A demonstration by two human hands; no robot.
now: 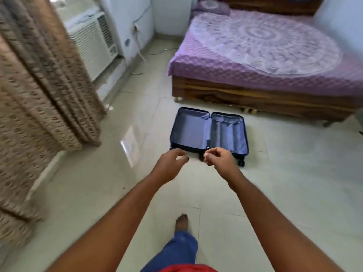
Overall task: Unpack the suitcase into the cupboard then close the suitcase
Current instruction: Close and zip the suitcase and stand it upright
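A dark blue suitcase (209, 132) lies open flat on the tiled floor, both halves showing bare pale blue lining with nothing inside. Both my arms reach forward toward its near edge. My left hand (170, 163) hovers in front of the left half, fingers curled and apart, holding nothing. My right hand (220, 159) hangs in front of the hinge line, fingers loosely curled, nothing visible in it. Neither hand touches the case. The cupboard is out of view.
A wooden bed (265, 99) with a purple cover stands right behind the suitcase. A brown patterned curtain (39, 95) hangs at the left, with a white air conditioner (92, 44) beyond it. My bare foot (181, 221) is on the floor tiles below the hands.
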